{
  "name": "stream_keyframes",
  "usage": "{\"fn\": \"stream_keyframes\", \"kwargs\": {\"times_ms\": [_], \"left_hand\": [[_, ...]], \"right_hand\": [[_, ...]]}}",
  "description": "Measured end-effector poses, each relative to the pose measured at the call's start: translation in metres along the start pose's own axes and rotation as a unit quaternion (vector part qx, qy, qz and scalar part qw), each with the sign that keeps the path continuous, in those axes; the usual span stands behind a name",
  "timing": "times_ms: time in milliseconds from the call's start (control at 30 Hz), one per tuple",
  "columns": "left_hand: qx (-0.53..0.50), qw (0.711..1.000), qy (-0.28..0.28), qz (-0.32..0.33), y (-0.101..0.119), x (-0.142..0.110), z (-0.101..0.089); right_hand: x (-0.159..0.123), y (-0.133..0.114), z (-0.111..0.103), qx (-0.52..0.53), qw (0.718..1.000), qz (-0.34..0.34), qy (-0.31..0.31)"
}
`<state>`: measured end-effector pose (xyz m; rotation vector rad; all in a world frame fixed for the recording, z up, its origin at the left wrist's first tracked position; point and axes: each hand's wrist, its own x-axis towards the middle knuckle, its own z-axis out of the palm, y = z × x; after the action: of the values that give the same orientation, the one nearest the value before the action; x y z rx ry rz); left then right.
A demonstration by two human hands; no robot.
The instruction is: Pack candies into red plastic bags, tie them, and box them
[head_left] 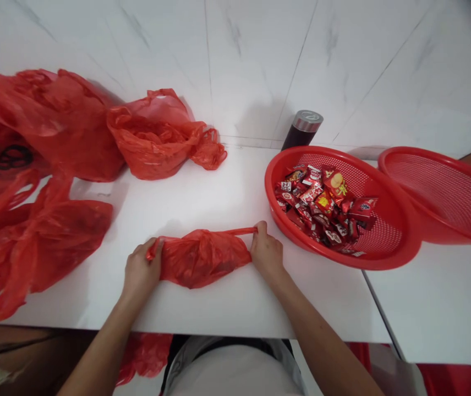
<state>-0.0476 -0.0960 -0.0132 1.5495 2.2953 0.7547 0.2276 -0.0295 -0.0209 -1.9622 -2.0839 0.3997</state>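
On the white table in front of me lies a red plastic bag (204, 258), crumpled and bulging in the middle; what fills it is hidden. My left hand (141, 269) grips its left end, with a bit of red plastic poking out by the thumb. At the opposite end, my right hand (267, 252) is closed on the bag, and a thin twisted strip of plastic stretches taut toward these fingers. Just beyond my right hand sits a red plastic basket (388, 231) with many small wrapped snacks (322, 203), mostly red, heaped in its left part.
Another red basket (442, 181) stands at the right. A dark flask (301, 131) with a silver lid is behind the baskets by the tiled wall. Several red bags, including an open one (157, 148) and a knotted one (66, 236), occupy the left. A seam (379, 313) divides the tabletops.
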Motion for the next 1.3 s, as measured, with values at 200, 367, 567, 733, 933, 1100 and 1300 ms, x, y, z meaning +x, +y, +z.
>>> {"fn": "stream_keyframes", "kwargs": {"times_ms": [200, 367, 567, 733, 933, 1100, 1300], "left_hand": [[-0.106, 0.994, -0.013, 0.021, 0.005, 0.014, -0.028], [-0.070, 0.979, 0.123, 0.144, 0.044, 0.009, -0.035], [0.004, 0.975, -0.113, 0.190, 0.079, 0.005, -0.007], [-0.036, 0.987, -0.134, 0.086, 0.059, -0.001, -0.056], [0.001, 0.998, 0.054, -0.040, 0.007, -0.002, -0.116], [0.038, 0.953, 0.297, 0.036, 0.008, 0.007, -0.119], [-0.005, 0.955, 0.222, 0.198, 0.070, 0.049, -0.055]], "right_hand": [[-0.001, 0.007, 0.001, 0.102, 0.994, -0.028, 0.022], [-0.001, 0.012, 0.001, 0.218, 0.974, -0.036, 0.038], [0.001, 0.021, -0.003, 0.364, 0.930, -0.049, 0.021], [0.002, 0.019, -0.004, 0.416, 0.908, -0.057, 0.016], [-0.001, 0.017, -0.001, 0.402, 0.915, -0.045, 0.007], [-0.003, 0.015, -0.002, 0.375, 0.926, -0.049, 0.005], [-0.003, 0.014, -0.001, 0.347, 0.936, -0.056, 0.007]]}}
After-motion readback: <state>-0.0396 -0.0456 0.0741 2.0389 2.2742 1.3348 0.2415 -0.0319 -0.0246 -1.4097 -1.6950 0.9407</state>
